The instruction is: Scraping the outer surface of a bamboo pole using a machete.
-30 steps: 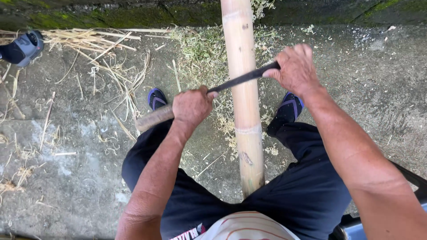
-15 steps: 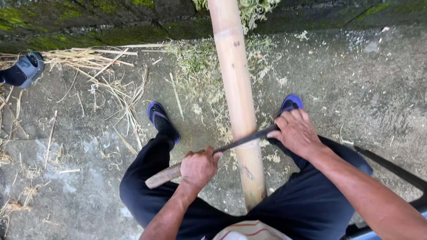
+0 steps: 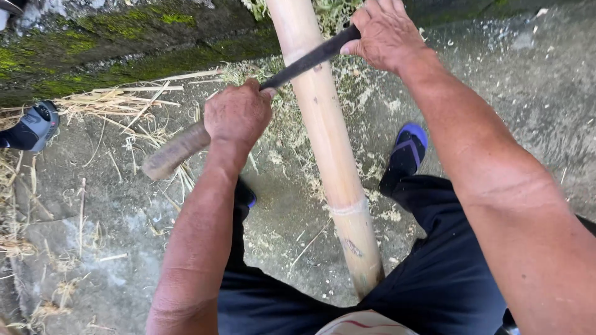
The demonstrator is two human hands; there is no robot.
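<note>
1. Head view, hands: your left hand has its grip wrapped tight around the wooden handle of a long dark blade, left of centre. Your right hand, at the top of the frame, is clamped over the blade's far end.
2. Head view, pole: the bamboo pole runs from the top centre down to between your legs at lower centre, with its long axis nearly up and down the frame and leaning slightly to the right as it comes toward you.
3. Head view, key relation: the blade lies across the pole's upper part, touching it, with its long axis slanting from lower left to upper right. The pole sits between your two hands, and each is just beside it.
4. Head view, surroundings: pale shavings and dry straw litter the concrete ground. A blue sandal shows right of the pole.
</note>
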